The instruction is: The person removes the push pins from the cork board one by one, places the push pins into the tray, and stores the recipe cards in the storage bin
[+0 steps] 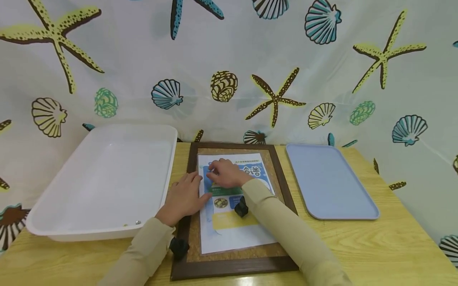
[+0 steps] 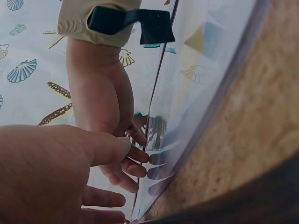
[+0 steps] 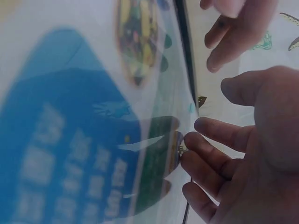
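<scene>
A glossy printed sheet with blue, green and yellow areas lies on a cork board with a dark brown frame. Its surface reflects the fingers in both wrist views. My left hand rests at the sheet's left edge, fingers spread and thumb over the print. Higher up, my right hand touches the upper left part of the sheet with its fingertips. Seen from the right wrist, the fingers are loosely bent, the thumb stands apart, and nothing shows between them.
To the left stands a large white tub with a few tiny items at its near edge, too small to identify. A pale blue-violet tray lies right of the board on the wooden table. Behind hangs a shell-patterned cloth.
</scene>
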Demonstrator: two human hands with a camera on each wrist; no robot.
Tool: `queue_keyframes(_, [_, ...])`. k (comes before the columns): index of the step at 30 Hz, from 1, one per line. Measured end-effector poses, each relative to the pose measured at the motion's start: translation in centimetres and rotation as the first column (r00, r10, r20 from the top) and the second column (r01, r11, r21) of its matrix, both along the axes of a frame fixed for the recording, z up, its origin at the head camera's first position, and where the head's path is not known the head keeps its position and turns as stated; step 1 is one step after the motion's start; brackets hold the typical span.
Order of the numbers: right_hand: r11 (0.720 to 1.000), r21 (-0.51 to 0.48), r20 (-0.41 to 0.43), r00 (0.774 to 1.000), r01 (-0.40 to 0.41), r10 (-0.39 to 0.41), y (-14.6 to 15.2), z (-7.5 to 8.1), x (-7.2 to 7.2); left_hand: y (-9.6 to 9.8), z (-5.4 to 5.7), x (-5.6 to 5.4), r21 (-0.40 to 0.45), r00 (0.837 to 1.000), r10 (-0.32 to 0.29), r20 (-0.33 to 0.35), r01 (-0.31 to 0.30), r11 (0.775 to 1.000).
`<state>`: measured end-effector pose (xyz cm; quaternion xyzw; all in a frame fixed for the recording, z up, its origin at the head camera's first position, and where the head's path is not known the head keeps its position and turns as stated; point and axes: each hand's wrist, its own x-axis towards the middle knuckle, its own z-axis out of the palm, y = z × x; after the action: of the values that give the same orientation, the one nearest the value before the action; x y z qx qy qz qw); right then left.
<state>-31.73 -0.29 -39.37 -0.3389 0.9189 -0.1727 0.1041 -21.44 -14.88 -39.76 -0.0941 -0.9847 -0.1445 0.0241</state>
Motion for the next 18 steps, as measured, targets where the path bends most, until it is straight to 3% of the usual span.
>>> queue_keyframes(10, [0.996,0.083,-0.043,0.999,0.022,-0.018,-1.7,-0.8,-1.2,0.4,-1.0,-0.7,0.039,0.994,0.009,0.108,-0.013,0.999])
queue_keyframes(18, [0.999,0.02,0.018,0.999,0.027,-0.027,-2.2,-0.9,-2.0,0.3,-1.4,-0.6,0.042,0.993,0.016,0.12,-0.021,0.999])
